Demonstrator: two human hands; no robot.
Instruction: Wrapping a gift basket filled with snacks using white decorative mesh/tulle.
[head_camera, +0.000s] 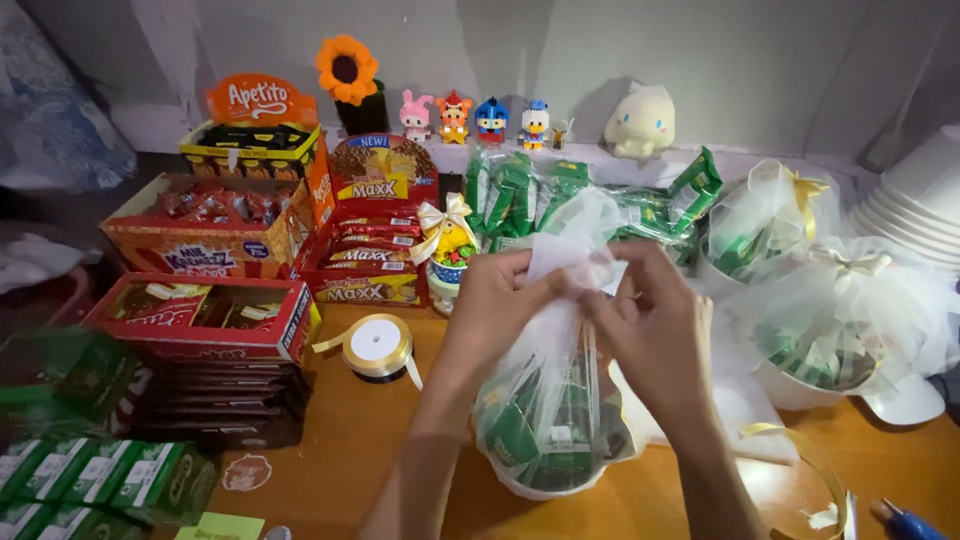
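White tulle is bunched up at the top of a gift bundle (545, 420), a white bowl stuffed with green packets, sitting on the orange wooden surface (380, 440) pretty much dead centre. Left hand (490, 300) and right hand (650, 320) are both up at the gathered neck of the tulle (575, 250), fingers pressed together and pinching the fabric from either side, thumbs nearly touching each other.

Everything else, going off that bundle: just to its left there's a spool of gold ribbon (378, 345) lying flat with a loose tail hanging off it. Further left is a stack of red snack boxes (215, 320), and behind those more open red and yellow cartons (215, 225). Right behind the bundle there's a pile of green packets in clear wrap (520, 190), plus a small yellow toy with a gold bow (452, 240). To the right sit two wrapped bundles (830, 310) tied with gold ribbon, and past them a stack of white bowls (915, 205). Way back on the ledge there's a row of little block figures (475, 118), a fake sunflower (347, 68) and a white plush (640, 122). Front-left corner has green boxes (90, 475).
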